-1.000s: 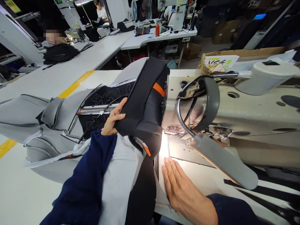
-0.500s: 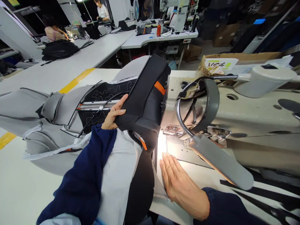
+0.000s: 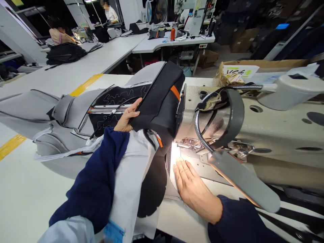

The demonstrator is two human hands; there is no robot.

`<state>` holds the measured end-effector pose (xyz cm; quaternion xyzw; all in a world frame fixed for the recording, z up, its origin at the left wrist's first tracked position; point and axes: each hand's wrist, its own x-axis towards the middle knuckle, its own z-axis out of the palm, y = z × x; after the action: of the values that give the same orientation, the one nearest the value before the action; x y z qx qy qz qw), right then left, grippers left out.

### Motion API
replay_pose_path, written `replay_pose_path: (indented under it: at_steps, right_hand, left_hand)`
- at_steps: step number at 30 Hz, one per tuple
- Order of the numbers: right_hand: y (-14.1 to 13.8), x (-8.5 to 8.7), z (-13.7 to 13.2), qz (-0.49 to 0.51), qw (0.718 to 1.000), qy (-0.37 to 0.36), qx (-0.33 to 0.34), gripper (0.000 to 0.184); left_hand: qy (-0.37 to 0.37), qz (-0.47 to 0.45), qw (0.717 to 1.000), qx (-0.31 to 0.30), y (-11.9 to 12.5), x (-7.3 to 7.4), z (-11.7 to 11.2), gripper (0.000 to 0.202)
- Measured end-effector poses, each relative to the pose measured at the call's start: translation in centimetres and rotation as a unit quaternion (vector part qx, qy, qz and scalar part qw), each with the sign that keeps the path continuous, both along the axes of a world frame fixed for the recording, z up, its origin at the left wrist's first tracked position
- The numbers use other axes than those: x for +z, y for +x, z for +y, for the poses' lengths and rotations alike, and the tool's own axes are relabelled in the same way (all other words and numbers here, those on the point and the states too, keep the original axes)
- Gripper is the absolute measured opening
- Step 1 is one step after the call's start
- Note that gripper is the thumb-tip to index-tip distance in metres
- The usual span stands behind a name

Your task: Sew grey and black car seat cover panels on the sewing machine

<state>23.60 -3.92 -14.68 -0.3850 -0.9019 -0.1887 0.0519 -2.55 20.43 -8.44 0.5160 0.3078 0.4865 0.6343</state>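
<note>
My left hand point(image 3: 129, 115) grips the edge of a padded black-and-grey sewn cover point(image 3: 158, 104), thumb on top and fingers partly hidden. Orange tabs show on the cover, which looks like a seat cover, and its grey panels point(image 3: 76, 118) spread leftward over the table. Flat on the lit fabric edge point(image 3: 174, 153) lies my right hand point(image 3: 193, 189), fingers stretched out and close together. Just beyond its fingertips is the needle area of a sewing machine point(image 3: 283, 125), where the cover runs along the machine's left side.
A grey lamp point(image 3: 245, 182) on a flexible metal neck hangs over the stitching area. Scissors point(image 3: 298, 233) and black strips lie at the lower right. Behind the machine stands a cardboard box point(image 3: 268, 64). Two people work at far tables; a black fabric pile point(image 3: 64, 53) sits there.
The cover and my left hand appear slightly further right and my right hand slightly higher, while the whole view has shifted a little. Both hands keep their pose.
</note>
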Motion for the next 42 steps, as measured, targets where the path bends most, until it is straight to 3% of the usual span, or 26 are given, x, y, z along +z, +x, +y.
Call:
replay_pose_path:
  at_steps: [3, 4, 6, 7, 8, 9, 10, 12, 15, 18, 24, 30, 36, 42]
  right_hand:
    - [0.4, 0.4, -0.4, 0.041, 0.999, -0.004, 0.004, 0.051]
    - [0.6, 0.6, -0.8, 0.06, 0.998, -0.012, 0.012, 0.049]
    - [1.0, 1.1, -1.9, 0.104, 0.993, -0.035, 0.03, 0.044]
    - [1.1, 1.3, -2.4, 0.127, 0.99, -0.046, 0.036, 0.041]
    - [1.3, 1.5, -2.8, 0.149, 0.986, -0.056, 0.038, 0.039]
    - [1.4, 1.6, -3.1, 0.168, 0.983, -0.064, 0.042, 0.037]
    - [1.4, 1.7, -3.3, 0.183, 0.98, -0.065, 0.047, 0.036]
    - [1.4, 1.7, -3.4, 0.19, 0.979, -0.056, 0.054, 0.033]
    - [1.1, 1.5, -3.4, 0.171, 0.983, -0.025, 0.059, 0.031]
    - [0.9, 1.4, -3.4, 0.156, 0.986, -0.011, 0.057, 0.031]
    - [0.9, 1.5, -2.2, 0.13, 0.99, 0.011, 0.054, 0.032]
    - [1.2, 1.0, -0.6, 0.124, 0.99, 0.023, 0.058, 0.03]
    - [1.9, 0.0, -0.5, 0.19, 0.979, -0.023, 0.067, 0.028]
    - [2.3, -1.1, 0.3, 0.156, 0.986, -0.027, 0.051, 0.031]
  left_hand:
    - [0.04, 0.119, 0.989, 0.076, 0.0, 1.8, -1.8, 0.064]
    - [0.092, 0.176, 0.973, 0.114, 0.3, 2.8, -3.6, 0.058]
    - [0.258, 0.279, 0.911, 0.16, 1.4, 4.9, -8.7, 0.049]
    - [0.337, 0.325, 0.872, 0.14, 2.2, 5.6, -11.8, 0.052]
    - [0.415, 0.349, 0.837, 0.074, 3.0, 6.0, -14.7, 0.056]
    - [0.477, 0.384, 0.79, -0.032, 3.9, 6.0, -17.4, 0.059]
    - [0.515, 0.43, 0.732, -0.119, 4.7, 5.5, -19.6, 0.063]
    - [0.5, 0.528, 0.665, -0.168, 5.7, 3.4, -22.2, 0.067]
    - [0.466, 0.617, 0.616, -0.151, 6.0, -0.1, -22.5, 0.067]
    - [0.489, 0.638, 0.574, -0.158, 5.8, -1.7, -21.4, 0.059]
    - [0.585, 0.603, 0.535, -0.089, 5.9, -2.6, -19.9, 0.036]
    - [0.609, 0.58, 0.537, -0.062, 5.9, -3.8, -18.1, 0.03]
    - [0.625, 0.564, 0.534, -0.079, 5.8, -3.9, -16.7, 0.031]
    - [0.641, 0.551, 0.529, -0.074, 6.2, -4.1, -15.0, 0.031]
